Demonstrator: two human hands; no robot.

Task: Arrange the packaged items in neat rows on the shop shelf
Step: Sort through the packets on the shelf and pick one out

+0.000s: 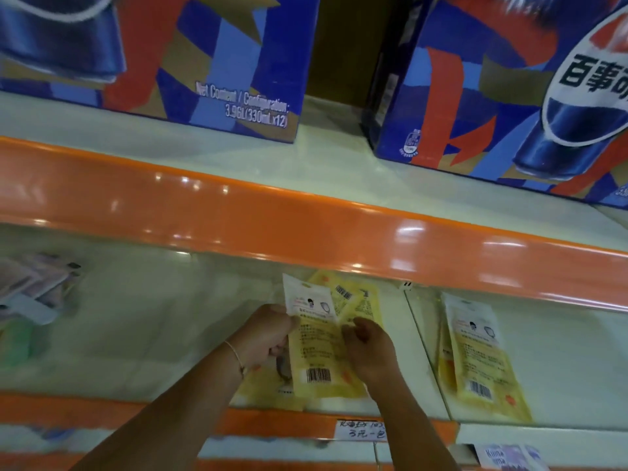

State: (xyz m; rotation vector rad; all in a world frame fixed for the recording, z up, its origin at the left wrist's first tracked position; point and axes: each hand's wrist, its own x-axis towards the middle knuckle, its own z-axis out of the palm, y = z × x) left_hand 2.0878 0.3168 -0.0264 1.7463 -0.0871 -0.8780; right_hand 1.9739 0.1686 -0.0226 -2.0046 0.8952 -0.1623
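You stand at a shop shelf (pixel 136 321) with a pale board and a shiny orange edge (pixel 306 222) above it. On the upper shelf sit two big blue, red and gold drink boxes, the left box (pixel 176 52) and the right box (pixel 492 96), well apart from each other.

Both your arms reach in under the orange edge. Your left hand (pixel 272 334) has its fingers curled round the left side of a yellow packet (pixel 316 355), and a thin bracelet (pixel 234 351) goes round that wrist. Your right hand (pixel 367 348) has its fingers bent on the packet's right side.

The yellow packet is flat, with a white top, small writing and a barcode at the bottom. It lies over more yellow packets (pixel 353 297) on the lower shelf. Another pile of yellow packets (pixel 475 355) lies to the right, past a thin divider (pixel 424 348). A blurry pile of pale packets (pixel 30 287) lies far left. A handwritten price tag (pixel 360 430) hangs on the front edge.
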